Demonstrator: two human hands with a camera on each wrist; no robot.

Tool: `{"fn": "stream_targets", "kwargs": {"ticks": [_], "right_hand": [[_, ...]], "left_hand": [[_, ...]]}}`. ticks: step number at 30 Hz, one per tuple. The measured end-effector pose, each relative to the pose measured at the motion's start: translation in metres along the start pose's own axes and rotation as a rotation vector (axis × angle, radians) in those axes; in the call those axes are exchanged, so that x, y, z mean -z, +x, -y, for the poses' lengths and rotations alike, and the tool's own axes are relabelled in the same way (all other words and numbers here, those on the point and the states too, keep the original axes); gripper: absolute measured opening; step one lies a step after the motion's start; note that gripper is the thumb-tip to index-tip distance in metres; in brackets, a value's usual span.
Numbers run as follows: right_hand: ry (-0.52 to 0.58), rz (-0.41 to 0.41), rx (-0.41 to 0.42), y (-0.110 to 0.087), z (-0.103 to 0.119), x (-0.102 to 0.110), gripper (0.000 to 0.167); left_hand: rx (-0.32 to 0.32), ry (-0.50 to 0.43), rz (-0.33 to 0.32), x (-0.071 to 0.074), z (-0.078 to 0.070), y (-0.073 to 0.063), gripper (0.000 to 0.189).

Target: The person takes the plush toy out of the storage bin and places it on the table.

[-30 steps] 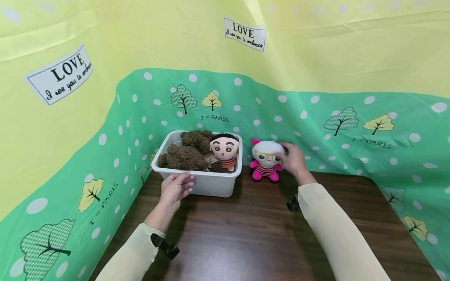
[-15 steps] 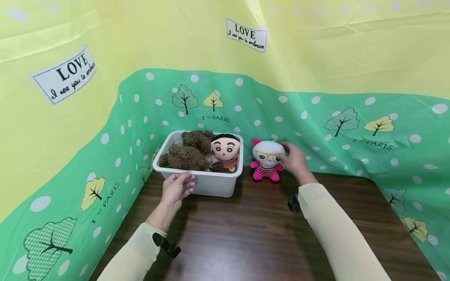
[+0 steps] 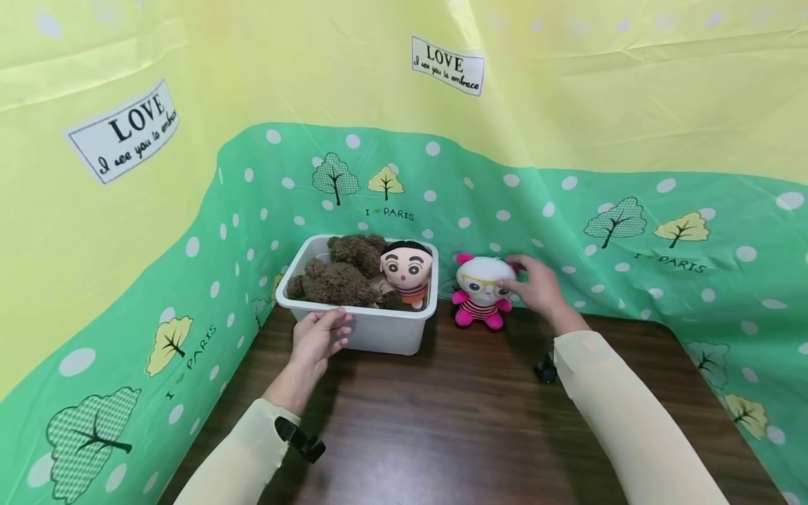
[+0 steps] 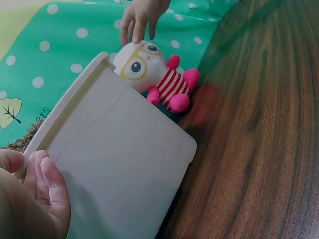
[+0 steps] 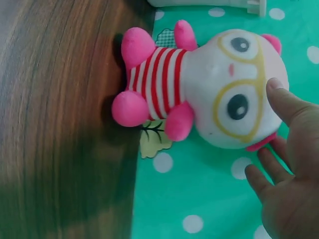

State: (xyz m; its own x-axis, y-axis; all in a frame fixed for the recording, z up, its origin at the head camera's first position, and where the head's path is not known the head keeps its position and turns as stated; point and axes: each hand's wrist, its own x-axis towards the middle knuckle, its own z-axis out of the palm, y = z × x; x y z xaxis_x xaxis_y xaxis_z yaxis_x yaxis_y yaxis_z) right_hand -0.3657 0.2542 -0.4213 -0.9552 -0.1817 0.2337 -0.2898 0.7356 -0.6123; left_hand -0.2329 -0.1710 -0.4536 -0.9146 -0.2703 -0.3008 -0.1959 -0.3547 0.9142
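A light grey plastic bin (image 3: 379,332) stands at the back left of the table. My left hand (image 3: 315,340) holds its front rim, thumb at the top edge and fingers against the outer wall (image 4: 114,149). To the bin's right a plush panda doll (image 3: 482,287), with yellow glasses, pink limbs and a red-striped body, sits upright against the backdrop. My right hand (image 3: 539,289) touches its head: the thumb lies on the front of the head and the other fingers (image 5: 259,181) stretch out, spread, beside the pink ear.
Inside the bin lie brown plush bears (image 3: 334,282) and a black-haired doll (image 3: 406,270) in a striped top. A green and yellow printed cloth (image 3: 517,196) hangs behind and to the left of the brown wooden table (image 3: 442,421).
My right forearm has shifted to the right, and the panda doll's head leans slightly that way. My left hand stays on the bin's rim.
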Motion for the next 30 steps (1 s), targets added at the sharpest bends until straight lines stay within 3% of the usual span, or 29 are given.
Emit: {"fn": "stream_targets", "kwargs": {"ticks": [12,19,30], "right_hand": [[-0.057,0.057,0.078,0.007,0.051,0.013,0.063],[-0.102,0.1,0.152,0.01,0.077,0.005,0.058],[-0.04,0.167,0.131,0.021,0.105,-0.023,0.063]], "left_hand": [[-0.011,0.011,0.002,-0.001,-0.002,0.003,0.027],[-0.004,0.003,-0.001,-0.002,-0.001,0.001,0.026],[0.001,-0.002,0.0,0.001,0.001,0.002,0.026]]}}
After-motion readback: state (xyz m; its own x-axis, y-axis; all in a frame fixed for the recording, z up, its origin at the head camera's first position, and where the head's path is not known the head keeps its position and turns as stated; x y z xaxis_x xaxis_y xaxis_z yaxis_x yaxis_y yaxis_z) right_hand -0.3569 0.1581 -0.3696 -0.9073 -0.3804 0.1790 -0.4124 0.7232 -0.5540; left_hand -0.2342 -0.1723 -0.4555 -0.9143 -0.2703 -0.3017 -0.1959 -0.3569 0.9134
